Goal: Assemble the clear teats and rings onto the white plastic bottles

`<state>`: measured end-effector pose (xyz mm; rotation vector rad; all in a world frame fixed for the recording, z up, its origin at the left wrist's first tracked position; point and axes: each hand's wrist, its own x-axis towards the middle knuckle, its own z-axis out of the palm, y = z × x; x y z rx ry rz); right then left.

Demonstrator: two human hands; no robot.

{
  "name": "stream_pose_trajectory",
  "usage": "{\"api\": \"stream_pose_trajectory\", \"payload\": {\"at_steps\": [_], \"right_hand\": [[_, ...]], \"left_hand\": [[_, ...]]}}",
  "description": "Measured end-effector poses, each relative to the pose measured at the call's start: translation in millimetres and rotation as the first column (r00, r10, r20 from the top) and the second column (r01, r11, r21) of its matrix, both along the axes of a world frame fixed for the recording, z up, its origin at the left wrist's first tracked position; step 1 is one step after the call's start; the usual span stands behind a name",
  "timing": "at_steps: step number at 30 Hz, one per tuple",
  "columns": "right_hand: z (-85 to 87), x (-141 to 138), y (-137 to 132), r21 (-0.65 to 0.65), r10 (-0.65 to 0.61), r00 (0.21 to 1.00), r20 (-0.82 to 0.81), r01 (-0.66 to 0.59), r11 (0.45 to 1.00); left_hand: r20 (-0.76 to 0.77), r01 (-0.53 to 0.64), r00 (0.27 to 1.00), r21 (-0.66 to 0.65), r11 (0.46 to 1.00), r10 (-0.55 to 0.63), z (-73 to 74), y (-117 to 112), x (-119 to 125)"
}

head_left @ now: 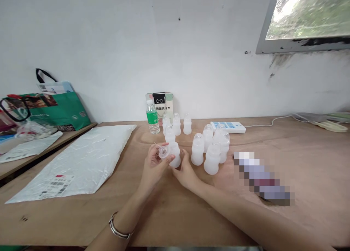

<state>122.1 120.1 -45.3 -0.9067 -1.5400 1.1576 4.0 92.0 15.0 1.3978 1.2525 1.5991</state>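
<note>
My left hand (155,163) is closed on a small clear domed cap (163,152), pinched between thumb and fingers and tilted toward me. Beside it, a frosted white baby bottle (175,155) stands on the table, its top partly hidden by the left hand. My right hand (187,172) wraps round that bottle's lower right side. Just behind stands another capped bottle (170,134). To the right of my right hand is a group of several similar bottles with clear domed caps, among them a front bottle (212,159).
Farther back stand several more white bottles (187,124), a water bottle (152,118) and a paper bag (167,102). A white plastic mailer (84,163) lies left; a green bag (68,110) stands beyond. On the right are a power strip (232,127) and a pixelated object (262,178).
</note>
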Motion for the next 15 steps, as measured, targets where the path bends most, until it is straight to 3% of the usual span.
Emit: {"api": "stream_pose_trajectory", "payload": {"at_steps": [3, 6, 9, 12, 15], "right_hand": [[9.0, 20.4, -31.0, -0.064, 0.021, 0.995, -0.094, -0.027, 0.998], [21.2, 35.6, -49.8, -0.211, 0.111, 0.929, -0.352, -0.194, 0.958], [29.2, 43.1, -48.3, -0.277, 0.122, 0.842, -0.526, -0.305, 0.911], [29.2, 49.0, -37.8, -0.302, 0.104, 0.816, -0.568, -0.324, 0.897], [23.6, 57.4, -30.9, -0.286, 0.175, 0.803, -0.57, -0.394, 0.873]], "left_hand": [[-0.136, 0.015, 0.991, 0.079, 0.997, -0.004, 0.6, -6.0, 2.2], [-0.19, 0.136, 0.974, 0.074, 0.988, -0.12, -0.5, -12.5, 11.3], [-0.202, 0.23, 0.955, 0.035, 0.973, -0.218, -4.0, -15.2, 19.2], [-0.271, 0.308, 0.918, 0.03, 0.951, -0.288, -7.2, -12.9, 17.2], [-0.365, 0.329, 0.889, 0.09, 0.94, -0.276, -7.6, -9.7, 10.4]]}}
